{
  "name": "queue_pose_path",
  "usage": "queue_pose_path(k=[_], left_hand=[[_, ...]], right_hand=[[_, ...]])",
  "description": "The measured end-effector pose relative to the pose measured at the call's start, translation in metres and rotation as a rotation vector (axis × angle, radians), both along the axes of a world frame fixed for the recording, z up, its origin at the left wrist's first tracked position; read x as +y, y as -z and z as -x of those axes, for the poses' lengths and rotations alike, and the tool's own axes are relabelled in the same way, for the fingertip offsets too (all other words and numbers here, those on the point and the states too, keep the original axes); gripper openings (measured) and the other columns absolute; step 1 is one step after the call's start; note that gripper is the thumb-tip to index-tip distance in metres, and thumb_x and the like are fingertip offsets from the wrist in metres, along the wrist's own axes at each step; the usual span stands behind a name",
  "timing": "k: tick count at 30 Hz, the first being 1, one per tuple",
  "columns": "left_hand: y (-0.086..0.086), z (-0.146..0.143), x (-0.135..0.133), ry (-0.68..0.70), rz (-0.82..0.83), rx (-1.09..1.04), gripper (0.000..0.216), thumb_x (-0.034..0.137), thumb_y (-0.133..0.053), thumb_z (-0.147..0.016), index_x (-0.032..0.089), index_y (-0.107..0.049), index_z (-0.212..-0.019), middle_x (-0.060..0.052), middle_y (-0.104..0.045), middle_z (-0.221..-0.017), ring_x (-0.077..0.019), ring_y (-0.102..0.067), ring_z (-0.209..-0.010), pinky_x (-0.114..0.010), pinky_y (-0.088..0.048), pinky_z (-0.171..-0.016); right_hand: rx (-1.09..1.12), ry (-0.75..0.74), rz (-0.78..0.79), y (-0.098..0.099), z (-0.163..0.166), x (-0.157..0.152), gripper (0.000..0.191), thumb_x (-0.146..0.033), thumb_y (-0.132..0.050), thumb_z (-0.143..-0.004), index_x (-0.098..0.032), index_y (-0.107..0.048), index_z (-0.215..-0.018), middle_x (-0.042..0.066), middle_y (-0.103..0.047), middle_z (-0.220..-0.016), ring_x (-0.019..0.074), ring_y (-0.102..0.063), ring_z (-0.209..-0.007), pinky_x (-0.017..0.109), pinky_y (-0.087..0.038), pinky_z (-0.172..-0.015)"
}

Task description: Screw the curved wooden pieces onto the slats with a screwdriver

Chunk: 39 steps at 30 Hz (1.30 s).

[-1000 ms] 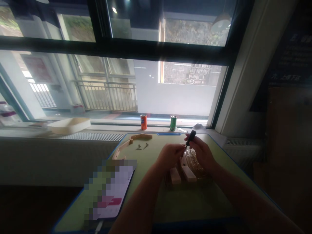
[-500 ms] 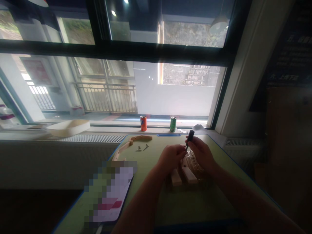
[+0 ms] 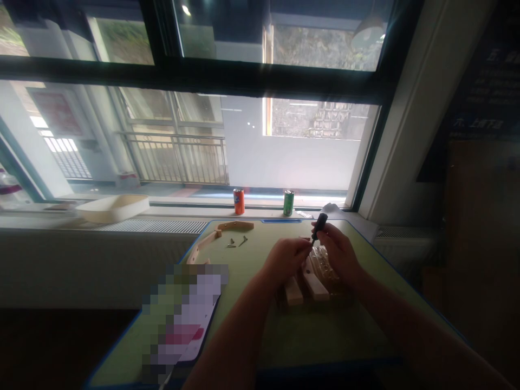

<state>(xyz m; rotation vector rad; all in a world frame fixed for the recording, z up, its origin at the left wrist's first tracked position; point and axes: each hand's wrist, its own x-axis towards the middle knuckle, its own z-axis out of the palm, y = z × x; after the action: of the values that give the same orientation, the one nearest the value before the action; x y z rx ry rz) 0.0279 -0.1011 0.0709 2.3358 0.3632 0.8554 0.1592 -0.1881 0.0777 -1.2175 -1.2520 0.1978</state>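
My right hand (image 3: 339, 253) grips a small screwdriver (image 3: 319, 225) by its black handle, tip pointing down toward my left hand. My left hand (image 3: 284, 259) is pinched shut at the screwdriver's tip; whatever small thing it holds is hidden by the fingers. Both hands hover over pale wooden blocks (image 3: 314, 281) and a crumpled clear plastic bag (image 3: 325, 265) on the green table (image 3: 309, 336).
Loose screws (image 3: 236, 242) and curved wooden pieces (image 3: 221, 233) lie at the table's far left. A pixelated sheet (image 3: 182, 319) covers the near left corner. An orange can (image 3: 239, 201) and a green can (image 3: 288, 202) stand on the windowsill, a cream tray (image 3: 114, 207) further left.
The hands stay together over the wooden blocks. The screwdriver handle has tilted slightly between frames. The view has shifted a little.
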Motion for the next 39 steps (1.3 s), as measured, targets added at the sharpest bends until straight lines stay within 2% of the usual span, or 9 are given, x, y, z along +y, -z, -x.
queue_pose_path(k=[8, 12, 17, 23, 30, 34, 37, 39], left_hand=[[0.0019, -0.001, -0.0003, -0.045, 0.0, 0.012, 0.025, 0.037, -0.051, -0.081, 0.018, -0.066, -0.085, 0.0, -0.066, -0.073, -0.0117, -0.056, -0.064, -0.022, -0.04, -0.062], [0.0032, -0.0018, 0.0005, -0.026, -0.023, 0.024, 0.028, 0.038, -0.047, -0.083, 0.018, -0.067, -0.086, -0.001, -0.066, -0.076, -0.0128, -0.057, -0.067, -0.023, -0.041, -0.066], [0.0041, -0.0027, 0.0026, -0.016, -0.065, 0.025, 0.031, 0.039, -0.045, -0.084, 0.018, -0.068, -0.085, -0.001, -0.067, -0.078, -0.0138, -0.058, -0.069, -0.023, -0.04, -0.067], [0.0049, -0.0034, 0.0024, -0.012, -0.053, 0.02, 0.03, 0.039, -0.045, -0.084, 0.018, -0.067, -0.087, 0.0, -0.066, -0.076, -0.0127, -0.058, -0.066, -0.023, -0.04, -0.065], [0.0064, -0.0034, 0.0025, -0.043, -0.011, 0.027, 0.026, 0.039, -0.05, -0.081, 0.018, -0.064, -0.085, 0.0, -0.065, -0.073, -0.0125, -0.057, -0.065, -0.023, -0.04, -0.062], [0.0063, -0.0029, 0.0027, -0.015, -0.001, 0.026, 0.026, 0.037, -0.048, -0.082, 0.019, -0.066, -0.087, 0.0, -0.066, -0.077, -0.013, -0.058, -0.068, -0.024, -0.042, -0.066], [0.0058, -0.0035, 0.0029, -0.013, 0.017, 0.036, 0.026, 0.036, -0.048, -0.083, 0.018, -0.067, -0.086, -0.001, -0.067, -0.078, -0.0133, -0.059, -0.069, -0.025, -0.043, -0.069], [0.0058, -0.0041, 0.0034, -0.012, 0.025, 0.044, 0.027, 0.036, -0.047, -0.083, 0.018, -0.067, -0.086, -0.001, -0.067, -0.078, -0.0135, -0.059, -0.068, -0.025, -0.043, -0.069]], right_hand=[[-0.015, 0.091, 0.013, 0.0046, -0.0041, 0.0051, 0.022, -0.038, -0.058, -0.077, -0.02, -0.058, -0.089, 0.002, -0.057, -0.078, 0.0172, -0.053, -0.071, 0.032, -0.044, -0.064], [0.0, 0.101, -0.004, 0.005, -0.0027, 0.0053, 0.026, -0.037, -0.057, -0.077, -0.02, -0.058, -0.097, 0.003, -0.059, -0.085, 0.0168, -0.053, -0.072, 0.032, -0.044, -0.066], [0.016, 0.055, -0.047, 0.0015, 0.0009, -0.0009, 0.027, -0.029, -0.042, -0.086, -0.022, -0.059, -0.107, 0.004, -0.06, -0.097, 0.017, -0.052, -0.081, 0.033, -0.042, -0.074], [0.027, 0.086, -0.046, 0.0034, 0.0005, 0.0005, 0.024, -0.033, -0.049, -0.084, -0.021, -0.058, -0.102, 0.004, -0.06, -0.09, 0.0171, -0.054, -0.078, 0.033, -0.043, -0.072], [0.026, 0.152, -0.044, 0.0042, -0.0001, 0.0039, 0.017, -0.036, -0.055, -0.08, -0.02, -0.056, -0.086, 0.0, -0.055, -0.075, 0.0145, -0.05, -0.069, 0.029, -0.041, -0.063], [0.053, 0.137, -0.029, 0.0043, -0.0001, 0.0017, 0.022, -0.034, -0.049, -0.082, -0.02, -0.057, -0.097, 0.002, -0.057, -0.084, 0.0155, -0.049, -0.071, 0.029, -0.04, -0.063], [0.032, 0.094, 0.001, 0.0038, -0.0007, -0.0013, 0.031, -0.027, -0.04, -0.084, -0.023, -0.057, -0.11, 0.003, -0.058, -0.096, 0.0158, -0.048, -0.073, 0.031, -0.039, -0.066], [0.021, 0.077, 0.012, 0.0035, -0.0011, -0.0023, 0.035, -0.024, -0.037, -0.084, -0.024, -0.056, -0.114, 0.002, -0.059, -0.097, 0.0154, -0.047, -0.072, 0.031, -0.039, -0.066]])
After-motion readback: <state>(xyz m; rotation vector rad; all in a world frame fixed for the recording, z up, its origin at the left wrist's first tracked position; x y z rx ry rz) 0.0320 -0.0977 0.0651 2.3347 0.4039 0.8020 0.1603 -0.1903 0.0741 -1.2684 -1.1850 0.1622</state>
